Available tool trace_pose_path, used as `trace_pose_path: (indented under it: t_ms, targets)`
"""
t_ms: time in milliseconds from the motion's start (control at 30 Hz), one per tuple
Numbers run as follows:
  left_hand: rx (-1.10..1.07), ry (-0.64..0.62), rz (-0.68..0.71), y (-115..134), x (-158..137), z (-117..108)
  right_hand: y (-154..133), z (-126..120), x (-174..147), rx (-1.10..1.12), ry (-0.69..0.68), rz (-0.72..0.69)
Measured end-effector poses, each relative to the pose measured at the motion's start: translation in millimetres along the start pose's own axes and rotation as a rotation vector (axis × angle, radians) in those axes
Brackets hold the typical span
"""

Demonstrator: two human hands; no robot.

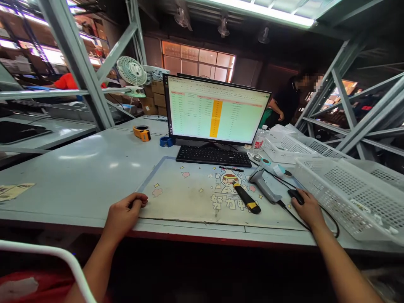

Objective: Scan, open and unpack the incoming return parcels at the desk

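My right hand (309, 209) rests over a black computer mouse (296, 196) at the right side of the desk mat (186, 198). The mouse's front shows beyond my fingers. At the mat's left edge, my left hand (124, 211) lies on the desk with its fingers curled in, and nothing shows in it. Between my hands are a grey barcode scanner (264, 186) and a black and yellow utility knife (248, 198). Behind them stand a black keyboard (213, 155) and a monitor (217, 110) displaying a spreadsheet with an orange column.
White plastic baskets (347, 195) line the right side, beside a bottle (259, 139) and tape rolls (279, 169). An orange tape roll (142, 133) and a blue one (166, 142) sit left of the keyboard. Papers (15, 191) lie far left. A person (285, 101) stands behind the desk.
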State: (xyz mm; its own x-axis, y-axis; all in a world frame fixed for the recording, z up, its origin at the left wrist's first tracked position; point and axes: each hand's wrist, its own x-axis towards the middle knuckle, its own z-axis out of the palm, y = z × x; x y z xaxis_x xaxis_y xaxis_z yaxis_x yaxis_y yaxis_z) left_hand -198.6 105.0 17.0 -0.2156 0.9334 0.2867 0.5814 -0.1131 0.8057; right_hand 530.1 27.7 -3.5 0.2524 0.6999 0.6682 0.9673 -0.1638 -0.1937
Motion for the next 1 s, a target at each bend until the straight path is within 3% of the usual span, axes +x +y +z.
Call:
trace_pose_path:
  t_ms: [200, 467, 700, 1000]
  targets:
    - [0.032, -0.026, -0.038, 2, 1, -2, -15, -14, 1, 0.019, 0.14, 0.044]
    - [0.025, -0.02, -0.107, 12, -3, -4, -20, -21, 1, -0.084, 0.166, 0.185]
    - [0.035, -0.011, -0.079, 14, -1, -2, -10, -12, 0, -0.069, 0.017, 0.074]
    - [0.032, 0.018, 0.049, 10, -4, -1, 16, 8, 0, -0.054, -0.003, -0.036]
